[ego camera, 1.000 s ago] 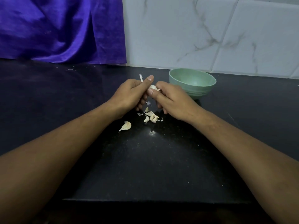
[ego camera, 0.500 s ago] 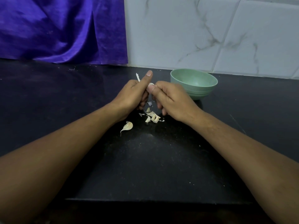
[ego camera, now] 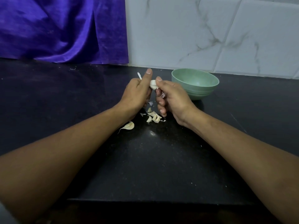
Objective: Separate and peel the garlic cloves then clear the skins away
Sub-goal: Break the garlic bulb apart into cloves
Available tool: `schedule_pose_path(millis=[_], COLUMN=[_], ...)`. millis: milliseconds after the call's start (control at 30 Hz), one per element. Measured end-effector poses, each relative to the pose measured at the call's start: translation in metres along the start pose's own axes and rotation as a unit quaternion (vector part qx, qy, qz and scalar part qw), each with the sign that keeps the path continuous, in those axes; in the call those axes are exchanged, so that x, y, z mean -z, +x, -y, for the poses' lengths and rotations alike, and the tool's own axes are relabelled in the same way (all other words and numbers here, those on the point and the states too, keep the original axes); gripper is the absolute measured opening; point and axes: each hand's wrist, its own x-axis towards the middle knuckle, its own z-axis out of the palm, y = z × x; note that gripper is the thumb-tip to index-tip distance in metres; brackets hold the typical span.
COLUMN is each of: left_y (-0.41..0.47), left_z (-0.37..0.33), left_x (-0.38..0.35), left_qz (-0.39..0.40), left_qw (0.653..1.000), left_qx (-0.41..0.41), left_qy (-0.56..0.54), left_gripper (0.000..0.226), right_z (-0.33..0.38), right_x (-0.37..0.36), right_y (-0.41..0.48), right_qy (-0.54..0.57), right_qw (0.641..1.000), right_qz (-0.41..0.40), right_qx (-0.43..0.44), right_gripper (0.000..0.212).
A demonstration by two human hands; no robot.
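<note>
You hold the garlic clove (ego camera: 153, 84) above the counter (ego camera: 161, 159) between your 2 hands, its long axis seemingly near upright, your right hand (ego camera: 173, 97) pinching its right side while your left hand (ego camera: 137, 92) pinches the skin strip (ego camera: 139, 76) sticking up just left of it.

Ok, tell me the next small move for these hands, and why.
Probably pull the skin strip away with the left hand while the right hand pins the garlic clove. Both hands pinch the clove above the counter, and the strip stands loose beside the left thumb, so it looks ready to tear free.
</note>
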Motion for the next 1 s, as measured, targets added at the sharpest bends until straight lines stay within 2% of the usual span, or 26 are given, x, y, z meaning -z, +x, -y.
schedule_pose_path(millis=[167,333,433,633,767,1000], left_y=[0.002,0.005,0.004,-0.003,-0.006,-0.006], left_z=[-0.001,-0.001,-0.003,-0.008,-0.012,-0.014], left_x=[-0.003,0.0,-0.001,-0.005,-0.009,-0.01], left_qz=[0.01,0.027,0.037,0.009,0.016,0.009], left_qw=[1.0,0.999,0.998,0.997,0.99,0.984], left_qx=[0.006,-0.002,-0.019,0.026,0.051,0.081], left_qy=[-0.001,0.032,0.056,-0.069,-0.134,-0.161], left_gripper=[0.07,0.072,0.071,0.062,0.064,0.061], right_z=[0.002,0.007,0.006,0.003,0.007,0.011], right_x=[0.002,0.001,0.0,-0.004,-0.007,-0.002], right_y=[0.0,0.001,0.0,-0.001,-0.001,0.003], right_qy=[0.033,-0.104,-0.115,-0.045,0.017,0.11], right_qw=[0.999,0.994,0.992,0.998,0.999,0.989], right_qz=[0.004,-0.011,-0.046,-0.048,-0.02,0.021], right_qx=[-0.03,-0.018,-0.01,-0.004,-0.018,-0.1], right_gripper=[0.042,0.051,0.057,0.059,0.075,0.071])
